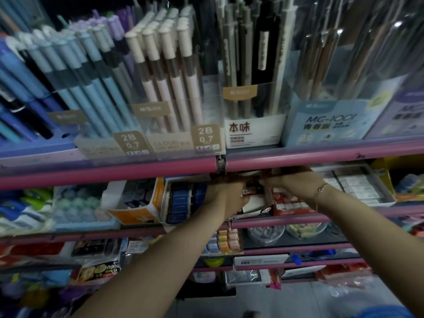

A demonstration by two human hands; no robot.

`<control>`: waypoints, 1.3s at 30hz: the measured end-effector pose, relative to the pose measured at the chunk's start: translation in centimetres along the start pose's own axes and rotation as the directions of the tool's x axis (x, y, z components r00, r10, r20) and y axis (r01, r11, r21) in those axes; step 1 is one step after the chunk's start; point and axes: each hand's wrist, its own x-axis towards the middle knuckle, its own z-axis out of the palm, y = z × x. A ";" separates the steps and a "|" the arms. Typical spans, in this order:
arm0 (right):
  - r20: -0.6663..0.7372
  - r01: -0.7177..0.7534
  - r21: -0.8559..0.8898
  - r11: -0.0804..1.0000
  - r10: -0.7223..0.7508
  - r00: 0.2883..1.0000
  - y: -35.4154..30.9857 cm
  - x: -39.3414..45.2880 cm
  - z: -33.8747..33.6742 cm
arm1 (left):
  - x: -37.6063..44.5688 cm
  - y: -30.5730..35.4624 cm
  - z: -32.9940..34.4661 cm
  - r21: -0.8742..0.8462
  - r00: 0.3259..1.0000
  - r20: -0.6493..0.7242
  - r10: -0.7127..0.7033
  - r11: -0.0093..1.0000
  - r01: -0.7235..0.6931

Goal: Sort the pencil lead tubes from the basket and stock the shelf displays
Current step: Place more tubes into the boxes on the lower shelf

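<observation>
Pink shelf rails (114, 173), pale-blue and cream pens (160, 65), red-and-white display box (263, 204).

Above you: blue pens (75, 72) and beige pens (169, 63) upright in clear holders on pink shelf rail (110, 174). "2B 0.7" tags (205, 137) in front. To your right, "MC-1001" box (328, 125). Lower tier: orange carton (137, 203), white eraser tray (358, 184), blurred packets below.

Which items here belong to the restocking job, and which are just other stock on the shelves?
Job:
left hand
right hand
red display box
small red packs, pinched between the hands

Other stock:
cream pencils
blue pencils
orange box
eraser tray
MG-1001 box
</observation>
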 end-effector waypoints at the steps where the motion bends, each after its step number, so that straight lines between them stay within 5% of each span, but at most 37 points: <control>1: 0.029 -0.032 0.195 0.980 0.027 0.999 0.3 0.0 0.1 | 0.0 0.1 0.1 0.027 1.000 -0.026 -0.008 1.000 0.009; 4: 0.119 -0.127 0.612 0.780 0.068 0.991 -0.1 -0.7 0.7 | -0.3 1.0 -0.2 0.068 0.996 -0.061 -0.066 0.995 0.071; 6: 0.124 -0.156 0.700 0.697 0.096 0.988 -0.3 -0.7 1.1 | -0.9 1.8 -0.9 -0.214 0.977 -0.095 -0.190 0.963 0.166; 7: 0.105 -0.145 0.707 0.692 0.101 0.989 -0.3 -0.6 1.4 | -1.3 2.1 -1.3 -0.475 0.963 -0.077 -0.257 0.859 0.192; 9: 0.004 -0.061 0.496 0.866 0.068 0.998 -0.1 -0.6 1.9 | -2.3 2.9 -2.2 -0.857 0.958 0.050 -0.282 0.481 0.186; 11: 0.005 -0.016 0.266 0.964 0.015 1.000 0.0 -0.7 2.6 | -3.2 3.4 -2.6 -0.934 0.973 0.113 -0.202 0.312 0.173; 13: 0.030 -0.022 0.171 0.985 0.017 0.999 -0.2 -0.9 3.4 | -3.7 3.5 -2.5 -0.921 0.970 0.124 -0.210 0.339 0.192; 15: 0.064 -0.072 0.262 0.962 0.057 0.996 -0.4 -1.1 4.0 | -3.9 2.8 -2.0 -0.894 0.961 0.118 -0.249 0.396 0.212; 18: 0.194 -0.137 0.269 0.953 0.086 0.977 -0.4 -1.5 3.9 | -4.6 0.9 -2.2 -0.793 0.960 0.087 -0.266 0.565 0.228; 21: 0.096 -0.151 0.131 0.980 0.139 0.986 -0.4 -0.7 2.3 | -4.8 -1.2 -2.9 -0.443 0.964 -0.024 -0.263 0.868 0.226; 23: 0.033 -0.125 -0.040 0.991 0.126 0.991 -0.4 0.2 1.4 | -4.4 -2.0 -3.5 -0.178 0.973 -0.047 -0.224 0.961 0.213; 26: -0.001 -0.085 -0.203 0.976 0.086 0.996 -0.4 0.7 0.9 | -3.1 -2.2 -3.6 0.126 0.990 -0.016 -0.139 0.982 0.140; 33: -0.015 -0.137 -0.011 0.990 0.137 0.990 0.5 0.6 0.6 | -1.1 -0.3 -3.6 0.378 0.988 0.010 -0.156 0.915 0.140; 36: 0.051 -0.176 0.283 0.943 0.168 0.984 0.5 0.1 0.3 | -1.9 0.6 -3.6 0.487 0.989 -0.084 -0.120 0.861 0.146; 39: 0.135 -0.204 0.646 0.736 0.153 0.979 0.3 -0.5 0.1 | -2.3 0.6 -3.5 0.493 0.966 -0.223 -0.128 0.841 0.225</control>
